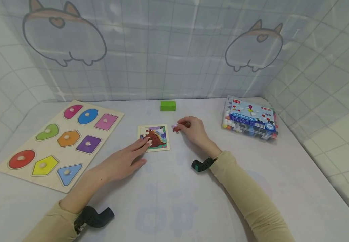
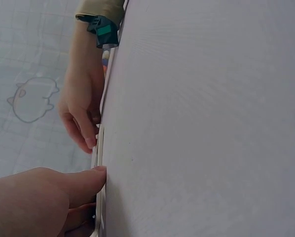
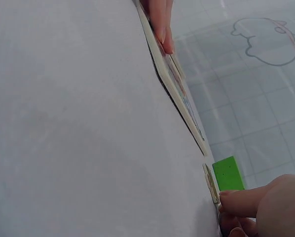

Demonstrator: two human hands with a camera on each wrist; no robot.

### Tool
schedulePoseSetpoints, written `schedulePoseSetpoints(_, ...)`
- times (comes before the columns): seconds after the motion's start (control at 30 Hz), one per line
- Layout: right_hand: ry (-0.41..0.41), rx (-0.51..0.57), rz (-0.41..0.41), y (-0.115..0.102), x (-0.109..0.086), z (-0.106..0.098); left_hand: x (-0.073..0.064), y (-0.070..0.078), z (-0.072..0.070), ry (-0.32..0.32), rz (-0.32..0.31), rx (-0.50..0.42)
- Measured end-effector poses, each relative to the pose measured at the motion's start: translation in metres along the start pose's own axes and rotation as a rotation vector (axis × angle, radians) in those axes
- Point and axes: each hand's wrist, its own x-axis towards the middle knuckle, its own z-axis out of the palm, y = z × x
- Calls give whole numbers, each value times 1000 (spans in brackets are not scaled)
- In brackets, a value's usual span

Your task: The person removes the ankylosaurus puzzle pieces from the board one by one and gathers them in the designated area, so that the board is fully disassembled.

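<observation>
A small framed jigsaw puzzle [image 1: 169,137] with a brown dinosaur picture lies flat on the table, a pale gap showing at its lower left. My left hand [image 1: 120,163] rests its extended fingertips on the puzzle's left part, thumb apart at the near side. In the left wrist view the thumb [image 2: 91,182] lies along the frame's edge. Just right of the frame, my right hand [image 1: 195,131] pinches a small brown and purple puzzle piece [image 1: 175,129] between thumb and fingers, low over the table. The right wrist view shows this piece [image 3: 210,182] edge-on at the fingertips.
A green block [image 1: 167,106] stands behind the puzzle. On the left lies a wooden knobbed shape board [image 1: 71,158]. At the back right sits a clear plastic box [image 1: 250,118] of colourful small parts. A patterned curtain [image 1: 168,50] hangs behind the table.
</observation>
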Motion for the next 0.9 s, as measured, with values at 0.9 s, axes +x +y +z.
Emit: schedulePoseSetpoints(0.9,-104,-20,-6,-5,-2,-3,1,0,2,23,-1,-22)
